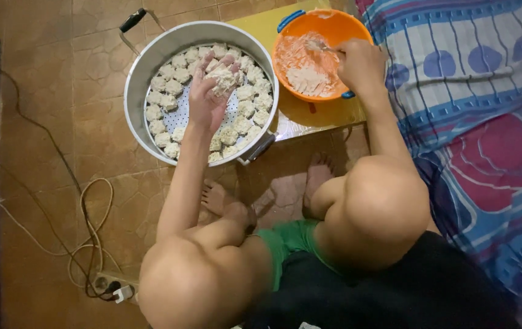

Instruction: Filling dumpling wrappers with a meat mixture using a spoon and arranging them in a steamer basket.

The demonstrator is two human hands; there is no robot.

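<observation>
Currently filling dumpling wrapper cupped in left hand over steamer tray | right hand gripping spoon, scooping filling from orange bowl | next: carrying scoop across onto wrapper.

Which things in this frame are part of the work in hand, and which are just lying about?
In use:
left hand holding a dumpling
steamer tray of shaped dumplings
right hand with a spoon in the orange bowl of filling

Lying about:
cables on the floor
power strip
patterned bedding
</observation>
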